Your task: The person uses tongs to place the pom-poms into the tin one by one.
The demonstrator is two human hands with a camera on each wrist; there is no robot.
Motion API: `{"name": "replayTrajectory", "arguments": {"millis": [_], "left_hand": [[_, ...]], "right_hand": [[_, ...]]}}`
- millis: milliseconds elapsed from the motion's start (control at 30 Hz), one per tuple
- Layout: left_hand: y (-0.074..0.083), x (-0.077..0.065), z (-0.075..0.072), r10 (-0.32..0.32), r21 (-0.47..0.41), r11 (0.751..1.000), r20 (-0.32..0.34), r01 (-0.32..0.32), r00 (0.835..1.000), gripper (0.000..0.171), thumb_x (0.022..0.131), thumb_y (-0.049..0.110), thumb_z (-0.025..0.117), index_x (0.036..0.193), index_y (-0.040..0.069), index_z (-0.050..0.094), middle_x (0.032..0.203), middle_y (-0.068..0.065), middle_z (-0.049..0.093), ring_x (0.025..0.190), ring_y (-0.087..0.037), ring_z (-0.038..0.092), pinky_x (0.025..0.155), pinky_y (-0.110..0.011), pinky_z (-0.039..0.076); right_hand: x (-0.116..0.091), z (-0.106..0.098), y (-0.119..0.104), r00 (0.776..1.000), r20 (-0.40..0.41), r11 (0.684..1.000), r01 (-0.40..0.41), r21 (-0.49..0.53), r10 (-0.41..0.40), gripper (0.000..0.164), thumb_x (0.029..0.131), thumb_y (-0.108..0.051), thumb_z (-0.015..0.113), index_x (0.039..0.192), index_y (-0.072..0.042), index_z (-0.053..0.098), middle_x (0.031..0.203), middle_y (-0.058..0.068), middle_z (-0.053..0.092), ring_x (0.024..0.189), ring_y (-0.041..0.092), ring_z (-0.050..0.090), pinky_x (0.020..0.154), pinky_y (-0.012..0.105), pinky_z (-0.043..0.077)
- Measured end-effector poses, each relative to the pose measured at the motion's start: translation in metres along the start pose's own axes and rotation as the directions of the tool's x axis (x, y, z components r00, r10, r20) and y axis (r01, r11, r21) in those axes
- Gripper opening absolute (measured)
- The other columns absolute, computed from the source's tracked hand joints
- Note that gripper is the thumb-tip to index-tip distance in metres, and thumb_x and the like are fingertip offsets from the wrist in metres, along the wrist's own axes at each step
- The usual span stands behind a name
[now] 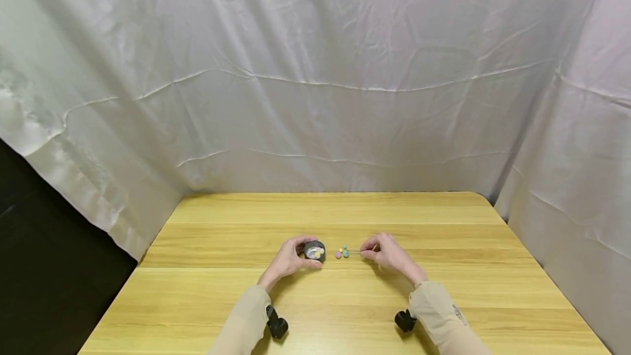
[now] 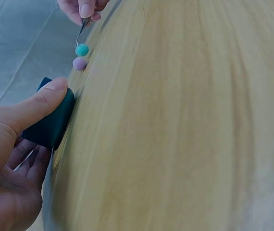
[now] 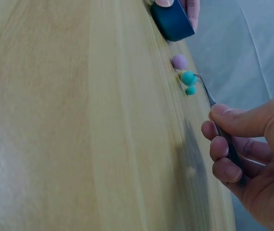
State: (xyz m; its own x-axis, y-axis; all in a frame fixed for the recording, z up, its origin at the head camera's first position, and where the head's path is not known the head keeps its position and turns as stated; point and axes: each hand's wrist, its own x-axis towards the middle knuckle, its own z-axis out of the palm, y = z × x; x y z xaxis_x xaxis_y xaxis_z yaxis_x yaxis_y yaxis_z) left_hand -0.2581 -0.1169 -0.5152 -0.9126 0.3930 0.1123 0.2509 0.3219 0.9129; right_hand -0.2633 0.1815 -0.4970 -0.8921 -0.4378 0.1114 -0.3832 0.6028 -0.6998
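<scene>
My left hand grips a small dark round bowl, thumb on one side and fingers round the other. Inside the bowl lie a yellow pompom and pale ones, seen in the head view. Between thumb and fingers, my right hand holds metal tweezers, tips pointing left. Those tips meet a larger teal pompom. Close around it are a smaller teal pompom, a purple pompom and a yellow pompom, mostly hidden in the right wrist view.
The light wooden table reaches back to a pale hanging curtain. Dark material shows beyond the table's left edge. Black devices are strapped at both wrists, below beige sleeves.
</scene>
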Motion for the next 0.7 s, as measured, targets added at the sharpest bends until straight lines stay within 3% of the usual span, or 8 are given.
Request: {"name": "replayTrajectory", "arguments": {"millis": [367,700], "left_hand": [[-0.001,0.000,0.000,0.009,-0.003,1.000,0.002,-0.009,1.000,0.063,0.077,0.002,0.086,0.133,-0.006,0.058,0.130,-0.026,0.064,0.119,-0.042,0.063,0.104,-0.054,0.052],[-0.003,0.001,0.000,-0.019,0.052,0.998,0.017,0.018,1.000,0.063,0.078,0.010,0.087,0.134,-0.001,0.060,0.130,-0.022,0.064,0.120,-0.038,0.064,0.104,-0.048,0.054]], "right_hand": [[0.000,0.001,-0.007,1.000,-0.002,0.999,-0.016,0.039,0.016,0.014,0.095,-0.007,0.066,0.100,0.000,0.077,0.087,0.011,0.073,0.061,0.016,0.063,0.050,0.019,0.048],[0.004,0.003,-0.016,1.000,-0.020,1.000,-0.011,0.014,0.011,0.015,0.097,-0.009,0.065,0.100,-0.003,0.078,0.091,0.011,0.075,0.062,0.008,0.057,0.053,0.019,0.046]]}}
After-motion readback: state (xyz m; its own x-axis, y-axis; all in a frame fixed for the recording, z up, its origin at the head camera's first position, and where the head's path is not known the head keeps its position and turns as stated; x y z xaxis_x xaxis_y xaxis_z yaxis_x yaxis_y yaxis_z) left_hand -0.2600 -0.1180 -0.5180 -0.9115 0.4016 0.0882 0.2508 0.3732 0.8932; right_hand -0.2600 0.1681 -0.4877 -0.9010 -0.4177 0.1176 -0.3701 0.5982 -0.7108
